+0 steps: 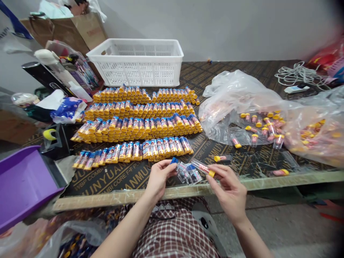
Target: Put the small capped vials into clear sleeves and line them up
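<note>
Working remotely, I see through one camera worn on the person's head, which sits above their checked lap and faces forward and down across the near edge of the table. The left hand and right hand lie close before it, just below the middle of my view, their forearms entering from the bottom. Farther off, I look along the tabletop to the white basket and grey wall, with the purple tray nearer at my left edge.
</note>
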Demonstrator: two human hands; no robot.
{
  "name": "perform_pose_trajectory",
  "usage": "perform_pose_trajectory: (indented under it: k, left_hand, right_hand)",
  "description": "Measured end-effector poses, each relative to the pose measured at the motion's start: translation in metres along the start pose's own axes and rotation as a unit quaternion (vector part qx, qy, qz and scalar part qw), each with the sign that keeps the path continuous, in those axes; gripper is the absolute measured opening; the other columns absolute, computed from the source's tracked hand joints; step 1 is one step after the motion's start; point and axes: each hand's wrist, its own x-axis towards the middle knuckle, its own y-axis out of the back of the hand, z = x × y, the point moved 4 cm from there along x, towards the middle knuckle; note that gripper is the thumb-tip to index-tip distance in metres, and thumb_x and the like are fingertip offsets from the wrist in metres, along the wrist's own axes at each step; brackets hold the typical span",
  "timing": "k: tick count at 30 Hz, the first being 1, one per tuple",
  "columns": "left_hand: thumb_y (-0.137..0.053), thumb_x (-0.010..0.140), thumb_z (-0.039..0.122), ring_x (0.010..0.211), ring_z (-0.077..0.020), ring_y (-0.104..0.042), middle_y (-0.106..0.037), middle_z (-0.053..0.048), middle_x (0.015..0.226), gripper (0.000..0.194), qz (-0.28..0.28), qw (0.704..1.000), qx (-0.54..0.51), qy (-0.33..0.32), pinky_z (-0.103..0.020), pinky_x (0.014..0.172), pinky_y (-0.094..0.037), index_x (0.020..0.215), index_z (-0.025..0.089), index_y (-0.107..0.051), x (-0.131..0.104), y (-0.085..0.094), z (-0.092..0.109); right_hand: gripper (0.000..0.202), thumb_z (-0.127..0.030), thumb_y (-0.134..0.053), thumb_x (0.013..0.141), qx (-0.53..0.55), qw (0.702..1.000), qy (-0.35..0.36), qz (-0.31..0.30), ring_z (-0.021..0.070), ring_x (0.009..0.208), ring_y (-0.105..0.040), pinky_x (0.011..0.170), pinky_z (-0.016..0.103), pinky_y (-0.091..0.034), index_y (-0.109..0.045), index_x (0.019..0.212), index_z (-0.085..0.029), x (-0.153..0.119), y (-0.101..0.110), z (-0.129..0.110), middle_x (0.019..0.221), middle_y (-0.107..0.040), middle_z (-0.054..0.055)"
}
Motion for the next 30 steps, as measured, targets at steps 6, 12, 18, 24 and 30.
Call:
perform_pose_trajectory:
  k: [6, 12, 18, 24, 30]
  left_hand:
    - [-0.086, 0.046, 0.034, 0.056, -0.0092, -0.058, -0.066, -0.001, 0.060, 0.033, 0.044, 0.998, -0.046, -0.005, -0.022, 0.058, -0.051, 0.063, 0.011, -0.069, -0.001, 0.004, 0.005]
    - [-0.087, 0.045, 0.035, 0.053, -0.0084, -0.056, -0.063, 0.001, 0.056, 0.033, 0.075, 0.994, -0.075, -0.016, -0.022, 0.057, -0.050, 0.061, 0.011, -0.069, -0.001, 0.010, 0.006]
    - [-0.085, 0.050, 0.034, 0.059, -0.0088, -0.058, -0.065, 0.000, 0.063, 0.032, 0.062, 0.995, -0.068, -0.024, -0.021, 0.059, -0.051, 0.065, 0.012, -0.068, -0.002, 0.008, 0.006]
    - [-0.084, 0.055, 0.024, 0.064, -0.0111, -0.064, -0.070, 0.000, 0.072, 0.039, -0.028, 0.998, -0.056, -0.005, -0.024, 0.065, -0.053, 0.086, 0.015, -0.063, -0.010, -0.003, 0.005]
    - [-0.086, 0.051, 0.022, 0.062, -0.0109, -0.064, -0.071, -0.004, 0.073, 0.046, -0.051, 0.997, -0.042, 0.043, -0.021, 0.063, -0.050, 0.089, 0.011, -0.063, -0.011, -0.002, 0.003]
  right_hand:
    - [0.031, -0.013, -0.060, 0.081, 0.023, 0.999, 0.022, 0.013, 0.0212, 0.096, -0.060, 0.080, 0.036, -0.053, -0.066, 0.108, -0.027, -0.017, -0.012, -0.005, 0.103, -0.061, 0.007]
    - [0.040, -0.008, -0.060, 0.080, 0.020, 0.999, 0.041, 0.004, 0.0223, 0.098, -0.059, 0.085, 0.041, -0.051, -0.063, 0.114, -0.029, -0.026, -0.019, -0.004, 0.106, -0.060, 0.007]
    - [0.036, -0.011, -0.057, 0.082, 0.039, 0.996, 0.042, -0.069, 0.0221, 0.098, -0.060, 0.084, 0.040, -0.053, -0.064, 0.113, -0.027, -0.026, -0.029, -0.005, 0.106, -0.060, 0.008]
    - [0.035, -0.013, -0.056, 0.085, 0.077, 0.989, 0.026, -0.126, 0.0188, 0.094, -0.062, 0.079, 0.034, -0.056, -0.063, 0.115, -0.029, -0.023, -0.037, -0.002, 0.105, -0.061, 0.007]
    - [0.043, -0.006, -0.058, 0.081, 0.091, 0.969, 0.108, -0.201, 0.0158, 0.081, -0.063, 0.071, 0.030, -0.056, -0.060, 0.117, -0.030, -0.020, -0.040, -0.009, 0.091, -0.064, 0.003]
